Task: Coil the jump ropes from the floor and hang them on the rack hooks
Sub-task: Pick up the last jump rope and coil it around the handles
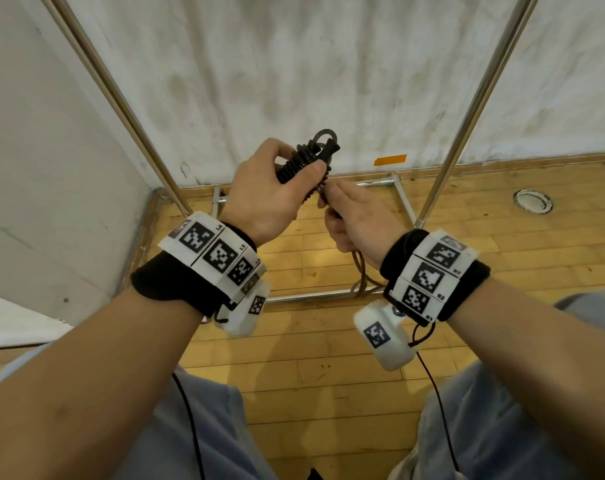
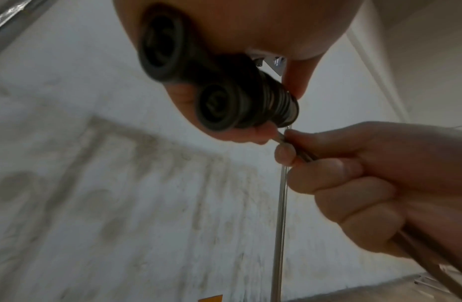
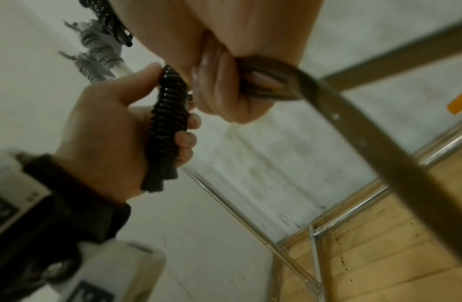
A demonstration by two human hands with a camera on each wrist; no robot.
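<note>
A pale, stained wall (image 1: 329,64) fills the far side of the scene, and a wooden plank floor (image 1: 311,393) spreads below it toward the person. A metal rack (image 1: 481,95) stands against the wall, its two slanted uprights rising left and right of the hands and its base bars lying on the floor at the wall's foot. An orange strip of tape (image 1: 390,160) sits low on the wall, right of centre, and a round metal floor fitting (image 1: 532,201) is set into the planks at the far right. Both forearms reach forward from the near edge, each wearing a black wristband with white coded markers and a white camera unit beneath. The left hand (image 1: 270,192) is held up in the middle of the scene, its fingers and thumb curled round two black ribbed jump rope handles (image 1: 303,160) kept side by side; the left wrist view shows their two round end caps next to each other. Just right of it and touching, the right hand (image 1: 358,216) is closed in a fist round several strands of the rope (image 1: 361,277) directly below the handles. From that fist the brownish cord hangs down in loops between the wrists, above the floor.
</note>
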